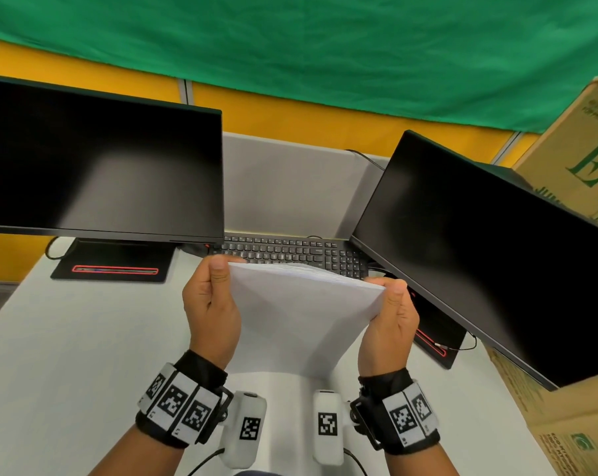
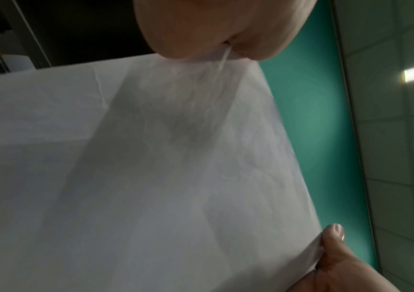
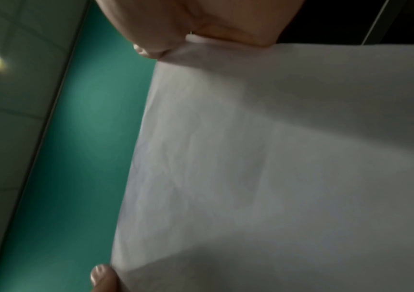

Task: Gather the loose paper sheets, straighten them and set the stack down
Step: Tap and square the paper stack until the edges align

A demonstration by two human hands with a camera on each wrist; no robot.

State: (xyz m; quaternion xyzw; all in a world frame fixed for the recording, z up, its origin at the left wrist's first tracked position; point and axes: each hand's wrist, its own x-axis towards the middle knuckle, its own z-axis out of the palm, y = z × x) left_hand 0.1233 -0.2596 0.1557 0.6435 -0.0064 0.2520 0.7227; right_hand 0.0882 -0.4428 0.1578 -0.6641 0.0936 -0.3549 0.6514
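A stack of white paper sheets (image 1: pixel 297 317) stands upright on its lower edge on the white desk (image 1: pixel 67 355), in front of the keyboard. My left hand (image 1: pixel 210 304) grips the stack's top left corner, thumb on the near face. My right hand (image 1: pixel 392 317) pinches the top right corner the same way. The top edges fan slightly apart. In the left wrist view the sheets (image 2: pixel 151 177) fill the picture, pinched at the top by my left hand (image 2: pixel 223 39). The right wrist view shows the paper (image 3: pixel 276 168) held at its upper corner by my right hand (image 3: pixel 196 33).
A black keyboard (image 1: pixel 290 250) lies right behind the stack. A dark monitor (image 1: pixel 98 166) stands at the left and another (image 1: pixel 479 242) at the right, close to my right hand. Cardboard boxes (image 1: pixel 572 407) line the right side. A grey partition (image 1: pixel 290 180) stands behind.
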